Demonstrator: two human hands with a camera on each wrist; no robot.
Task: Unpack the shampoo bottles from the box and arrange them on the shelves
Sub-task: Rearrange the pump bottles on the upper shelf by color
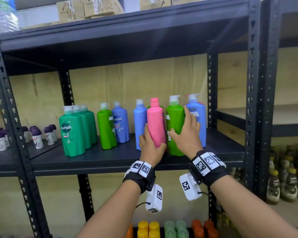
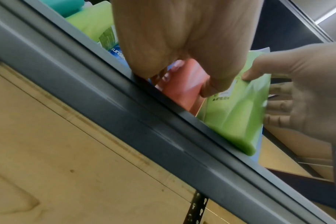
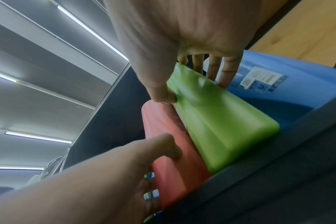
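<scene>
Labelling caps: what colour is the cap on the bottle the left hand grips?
Pink, matching the pink plastic bottle; head view shows it best.

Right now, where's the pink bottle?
In the head view the pink bottle stands on the middle shelf, right of centre, held by the left hand, between a blue bottle and the green bottle the right hand grips.

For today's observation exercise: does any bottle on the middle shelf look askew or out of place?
Yes. The pink bottle, gripped by the left hand, leans left among upright pump bottles and has a flip cap. The right hand grips the neighbouring green bottle.
</scene>
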